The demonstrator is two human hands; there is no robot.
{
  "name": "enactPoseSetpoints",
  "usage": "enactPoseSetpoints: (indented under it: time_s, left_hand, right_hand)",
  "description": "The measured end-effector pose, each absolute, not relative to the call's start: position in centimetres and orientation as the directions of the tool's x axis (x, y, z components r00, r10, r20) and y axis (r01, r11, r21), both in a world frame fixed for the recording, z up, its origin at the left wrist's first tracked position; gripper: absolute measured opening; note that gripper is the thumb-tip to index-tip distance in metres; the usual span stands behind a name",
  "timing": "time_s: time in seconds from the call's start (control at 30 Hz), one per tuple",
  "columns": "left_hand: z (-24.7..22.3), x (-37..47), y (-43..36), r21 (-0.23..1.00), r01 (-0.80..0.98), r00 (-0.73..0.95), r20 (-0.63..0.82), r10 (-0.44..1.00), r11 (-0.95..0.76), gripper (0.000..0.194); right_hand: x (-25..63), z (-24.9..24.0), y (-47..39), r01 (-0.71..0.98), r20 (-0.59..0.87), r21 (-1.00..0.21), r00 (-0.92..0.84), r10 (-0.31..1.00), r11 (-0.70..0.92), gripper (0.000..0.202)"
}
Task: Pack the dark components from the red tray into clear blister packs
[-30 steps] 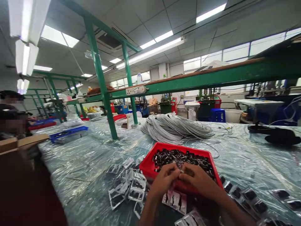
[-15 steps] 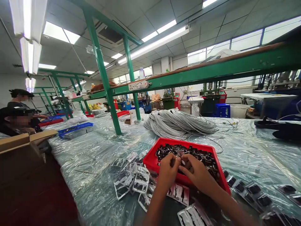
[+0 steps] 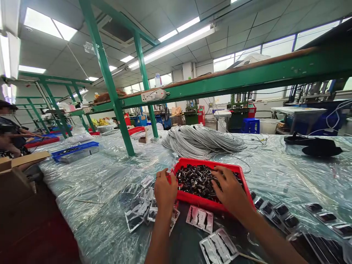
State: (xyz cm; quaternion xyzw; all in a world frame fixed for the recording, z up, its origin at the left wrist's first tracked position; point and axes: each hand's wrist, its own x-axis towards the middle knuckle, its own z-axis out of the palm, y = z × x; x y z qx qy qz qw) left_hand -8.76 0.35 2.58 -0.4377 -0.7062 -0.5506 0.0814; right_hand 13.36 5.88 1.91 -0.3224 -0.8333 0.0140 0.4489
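Note:
A red tray (image 3: 202,201) holds a heap of small black parts (image 3: 196,179). My left hand (image 3: 165,189) is raised at the tray's left edge, with a small clear plastic piece (image 3: 172,165) between its fingertips. Over the right part of the heap, my right hand (image 3: 228,187) has its fingers apart and pointing down at the black parts; nothing shows in it. Flat silvery packs with dark shapes lie below the tray, one pack (image 3: 200,219) close to its front edge and another (image 3: 218,246) nearer to me. More packs (image 3: 137,214) are piled beside my left forearm.
A coil of grey cable (image 3: 200,141) lies behind the tray. Packed black parts (image 3: 282,209) line the right side. A green post (image 3: 121,124) stands on the plastic-covered table (image 3: 96,176). A cardboard box (image 3: 30,160) and a person (image 3: 13,128) are at the left.
My hands were together over the tray and have moved apart, the left one to the tray's left edge. The right hand's fingers have spread over the black parts. The view has shifted.

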Motion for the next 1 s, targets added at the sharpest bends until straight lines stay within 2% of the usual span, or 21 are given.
enactPoseSetpoints:
  time_s: [0.03, 0.1, 0.13, 0.17, 0.23, 0.3, 0.37, 0.47, 0.53, 0.6, 0.63, 0.7, 0.77, 0.83, 0.9, 1.0]
  left_hand:
    - [2.7, -9.0, 0.2, 0.704, 0.71, -0.613, 0.6, 0.513, 0.024, 0.029]
    - [2.8, -9.0, 0.1, 0.702, 0.712, -0.618, 0.606, 0.5, 0.029, 0.029]
    - [2.8, -8.9, 0.0, 0.702, 0.712, -0.617, 0.609, 0.498, 0.023, 0.028]
    - [2.8, -8.8, 0.0, 0.704, 0.71, -0.614, 0.611, 0.5, 0.013, 0.027]
    - [2.8, -8.6, 0.1, 0.714, 0.7, -0.603, 0.603, 0.523, -0.016, 0.025]
    - [2.8, -8.5, 0.2, 0.734, 0.677, -0.58, 0.574, 0.578, -0.049, 0.023]
    - [2.9, -8.2, 0.2, 0.758, 0.647, -0.548, 0.532, 0.646, -0.076, 0.03]
    - [3.2, -7.4, -0.1, 0.789, 0.605, -0.49, 0.473, 0.732, -0.104, 0.048]
    - [3.4, -6.6, -0.4, 0.863, 0.485, -0.374, 0.349, 0.859, -0.14, 0.056]
    - [3.5, -5.9, -0.6, 0.946, 0.281, -0.178, 0.215, 0.96, -0.16, 0.052]
    - [3.4, -5.6, -0.6, 0.967, 0.191, -0.093, 0.187, 0.978, -0.167, 0.047]
    - [3.3, -5.2, -0.8, 0.971, 0.119, -0.039, 0.213, 0.976, -0.207, 0.041]
    - [3.4, -5.2, -1.0, 0.958, 0.157, -0.035, 0.25, 0.968, -0.242, 0.041]
    - [3.5, -5.2, -1.2, 0.952, 0.217, 0.036, 0.215, 0.976, -0.217, 0.041]
    - [3.6, -5.1, -1.3, 0.948, 0.256, 0.134, 0.157, 0.978, -0.188, 0.041]
    - [3.3, -4.3, -1.1, 0.959, 0.203, 0.152, 0.169, 0.974, -0.198, 0.042]
  right_hand:
    - [12.7, 1.8, 4.9, 0.489, 0.684, -0.284, -0.5, 0.532, 0.825, 0.022]
    - [11.0, 1.1, 2.6, 0.447, 0.465, -0.254, -0.721, 0.514, 0.857, 0.013]
    - [10.1, 0.4, 1.5, 0.488, 0.363, -0.211, -0.766, 0.531, 0.847, 0.011]
    - [9.3, -0.3, 0.6, 0.544, 0.292, -0.143, -0.775, 0.56, 0.827, 0.017]
    - [8.2, -1.3, -0.6, 0.603, 0.229, -0.017, -0.774, 0.591, 0.797, 0.021]
    - [8.0, -1.1, -0.7, 0.586, 0.203, 0.026, -0.796, 0.57, 0.81, 0.016]
    - [8.9, 0.2, -0.1, 0.551, 0.232, -0.036, -0.807, 0.544, 0.833, 0.016]
    - [10.7, 2.8, 1.3, 0.505, 0.445, -0.175, -0.725, 0.525, 0.845, 0.023]
    - [11.4, 3.5, 1.9, 0.466, 0.61, -0.15, -0.65, 0.453, 0.872, 0.029]
    - [11.5, 3.4, 2.2, 0.476, 0.695, -0.063, -0.609, 0.381, 0.877, 0.034]
    - [11.4, 3.2, 2.2, 0.485, 0.71, -0.029, -0.605, 0.36, 0.874, 0.034]
    - [11.3, 3.0, 2.2, 0.471, 0.714, -0.029, -0.607, 0.348, 0.882, 0.029]
    - [11.6, 3.2, 2.4, 0.429, 0.746, -0.137, -0.549, 0.377, 0.893, 0.021]
    - [12.3, 3.8, 2.9, 0.411, 0.758, -0.317, -0.433, 0.488, 0.855, 0.026]
    - [13.0, 4.5, 3.5, 0.392, 0.663, -0.507, -0.392, 0.638, 0.768, 0.039]
    - [13.4, 4.7, 4.2, 0.275, 0.44, -0.739, -0.494, 0.75, 0.615, 0.03]
